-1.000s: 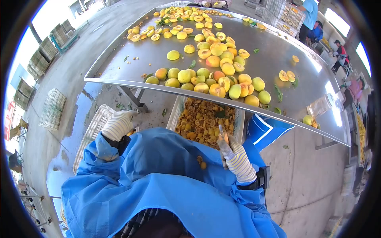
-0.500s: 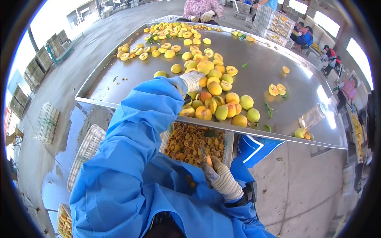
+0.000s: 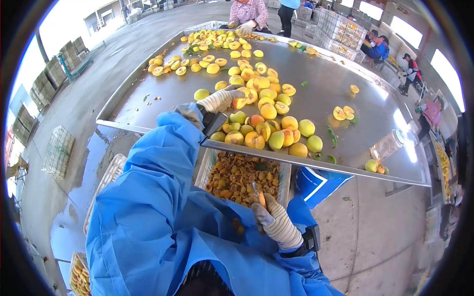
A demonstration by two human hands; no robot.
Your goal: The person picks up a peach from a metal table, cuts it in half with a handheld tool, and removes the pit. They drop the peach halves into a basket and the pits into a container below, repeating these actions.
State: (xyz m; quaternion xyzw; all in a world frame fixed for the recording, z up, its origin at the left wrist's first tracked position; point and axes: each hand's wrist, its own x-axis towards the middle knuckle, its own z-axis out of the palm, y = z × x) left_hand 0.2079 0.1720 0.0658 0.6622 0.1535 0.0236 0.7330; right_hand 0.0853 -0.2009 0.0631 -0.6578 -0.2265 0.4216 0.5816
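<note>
My left hand (image 3: 219,100), in a striped glove, is over the near side of the metal table. Its fingers are closed around a reddish-yellow peach (image 3: 239,102) at the left of a loose pile. Whole and halved yellow peaches (image 3: 268,111) lie to its right and below it. Down by my lap, my right hand (image 3: 276,222), also gloved, grips a small knife (image 3: 258,194) with an orange-brown handle and a short metal end pointing up. Under the table edge, just beyond the knife, a white crate (image 3: 285,185) holds many brown peach pits and scraps (image 3: 242,177).
The steel table (image 3: 168,111) has a raised rim. A clear jar (image 3: 387,144) lies near its right corner. A blue bag (image 3: 318,185) hangs below. White crates (image 3: 58,152) stand on the floor. Across the table a person (image 3: 249,15) handles fruit; others work at the right.
My left hand has drawn back left out of the pile, with a peach now in its fingers. My right hand has hardly moved. A person in blue has shifted at the back.
</note>
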